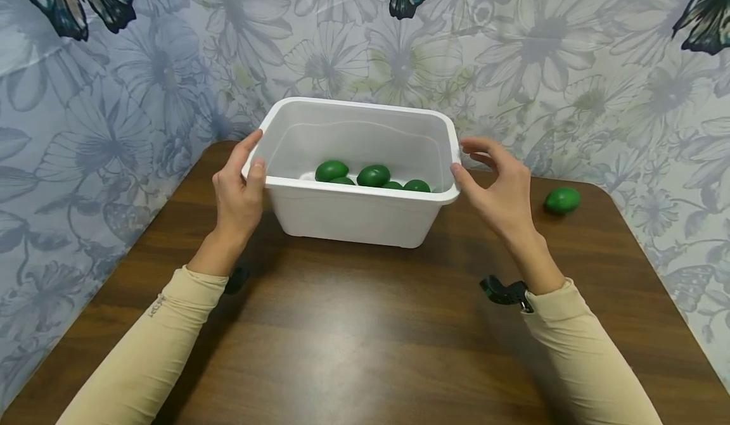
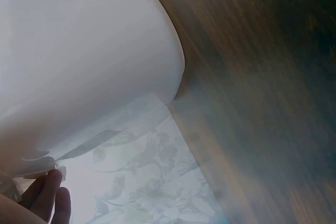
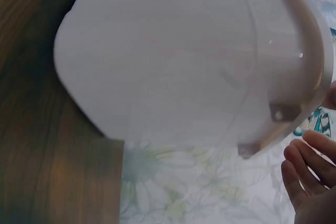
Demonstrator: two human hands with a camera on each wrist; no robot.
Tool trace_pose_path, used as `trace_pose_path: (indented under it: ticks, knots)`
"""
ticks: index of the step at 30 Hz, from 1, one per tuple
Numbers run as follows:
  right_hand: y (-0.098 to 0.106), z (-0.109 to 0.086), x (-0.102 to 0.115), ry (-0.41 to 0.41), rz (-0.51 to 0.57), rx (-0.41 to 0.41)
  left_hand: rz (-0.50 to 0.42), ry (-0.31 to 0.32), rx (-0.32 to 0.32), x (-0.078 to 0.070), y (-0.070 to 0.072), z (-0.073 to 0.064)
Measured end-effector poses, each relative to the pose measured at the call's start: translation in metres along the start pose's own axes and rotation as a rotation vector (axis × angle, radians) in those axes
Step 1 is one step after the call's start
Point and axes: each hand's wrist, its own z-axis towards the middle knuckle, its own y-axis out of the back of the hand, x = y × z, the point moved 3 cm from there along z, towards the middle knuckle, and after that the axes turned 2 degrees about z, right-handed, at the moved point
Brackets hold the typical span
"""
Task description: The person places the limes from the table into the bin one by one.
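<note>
A white plastic tub [image 1: 353, 216] stands on the brown table, open side up. Inside it lie several smooth green oval fruits [image 1: 373, 175] that look like limes, some partly hidden by the front wall. My left hand [image 1: 236, 190] holds the tub's left end at the rim, thumb on top; in the left wrist view its fingers [image 2: 51, 187] curl beneath the lip. At the right end, my right hand [image 1: 499, 187] has its thumb tip against the rim. Its other fingers [image 3: 310, 161] are loosely bent and stand apart from the tub.
One more green lime-like fruit [image 1: 562, 201] lies on the table [image 1: 342, 336] near its back right corner. Behind the table rises a wall [image 1: 547, 51] with a flower pattern and dark butterfly figures. A dark wrist mount [image 1: 504, 291] sits at the right sleeve.
</note>
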Motion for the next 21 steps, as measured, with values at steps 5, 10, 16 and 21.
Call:
trace_pose_path:
  ticks: [5,10,16,21]
  knots:
    - [0.01,-0.003,-0.019,-0.017,-0.046,-0.04,0.001,-0.013,-0.001,0.0,0.0,0.003]
    - [0.019,-0.007,-0.054,-0.034,-0.115,-0.057,0.001,-0.005,0.003,-0.001,-0.001,0.002]
    - [0.03,-0.009,-0.083,-0.068,-0.222,-0.021,0.004,0.0,0.004,-0.001,0.0,0.001]
    - [0.042,-0.011,-0.099,-0.143,-0.264,-0.012,0.022,0.003,0.004,0.001,0.001,-0.001]
